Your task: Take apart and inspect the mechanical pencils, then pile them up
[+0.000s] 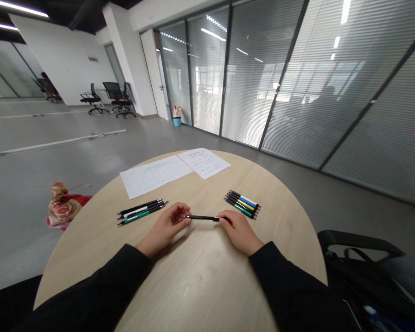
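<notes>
A slim black pen (pixel 203 217) is held level between both hands, just above or against the tabletop. My left hand (pixel 169 227) pinches its left end between thumb and fingers. Closed round the right end is my right hand (pixel 240 230), which covers that tip. Left of my left hand lie several pens side by side, among them a green pen (pixel 141 216) and a white-and-black pen (pixel 136 210). Just beyond my right hand rests a neat row of several pens (pixel 241 204) with black, blue, yellow and green parts.
Two printed sheets, one wide (pixel 155 175) and one smaller (pixel 207 162), lie at the far side of the round wooden table (pixel 193 286). A patterned bag (pixel 64 207) is beyond the left edge. A black chair (pixel 361 244) stands at the right.
</notes>
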The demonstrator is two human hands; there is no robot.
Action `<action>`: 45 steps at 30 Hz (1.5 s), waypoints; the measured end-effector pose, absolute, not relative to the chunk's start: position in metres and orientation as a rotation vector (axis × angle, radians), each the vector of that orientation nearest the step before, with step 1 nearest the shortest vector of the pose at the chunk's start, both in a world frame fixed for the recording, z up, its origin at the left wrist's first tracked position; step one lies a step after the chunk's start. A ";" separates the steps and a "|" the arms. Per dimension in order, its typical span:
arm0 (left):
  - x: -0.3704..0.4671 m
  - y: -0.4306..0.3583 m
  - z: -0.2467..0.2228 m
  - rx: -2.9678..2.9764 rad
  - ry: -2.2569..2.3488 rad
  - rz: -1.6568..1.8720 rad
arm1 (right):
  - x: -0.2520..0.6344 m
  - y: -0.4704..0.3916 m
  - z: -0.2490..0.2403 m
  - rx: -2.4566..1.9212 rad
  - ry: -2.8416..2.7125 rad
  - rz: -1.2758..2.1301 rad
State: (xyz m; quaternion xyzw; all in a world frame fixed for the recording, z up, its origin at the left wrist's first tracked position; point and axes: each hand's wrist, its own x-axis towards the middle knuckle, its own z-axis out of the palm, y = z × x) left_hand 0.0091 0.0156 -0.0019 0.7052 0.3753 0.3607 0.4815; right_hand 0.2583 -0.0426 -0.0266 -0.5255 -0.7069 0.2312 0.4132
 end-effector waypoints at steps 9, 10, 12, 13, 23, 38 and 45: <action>0.003 0.017 0.000 1.960 1.179 0.752 | 0.259 -0.042 -0.026 -1.318 -1.778 0.573; 0.003 0.016 -0.001 1.965 1.185 0.719 | 0.259 -0.042 -0.027 -1.317 -1.780 0.572; 0.004 0.016 -0.001 1.986 1.184 0.670 | 0.258 -0.042 -0.027 -1.313 -1.781 0.572; 0.004 0.015 -0.001 1.998 1.179 0.654 | 0.258 -0.042 -0.026 -1.311 -1.781 0.573; 0.004 0.017 0.001 2.083 1.084 0.577 | 0.257 -0.042 -0.027 -1.318 -1.795 0.571; -0.001 0.021 -0.002 2.033 0.965 0.598 | 0.259 -0.041 -0.030 -1.311 -1.798 0.549; 0.001 0.017 0.004 1.979 0.978 0.598 | 0.259 -0.040 -0.028 -1.309 -1.787 0.552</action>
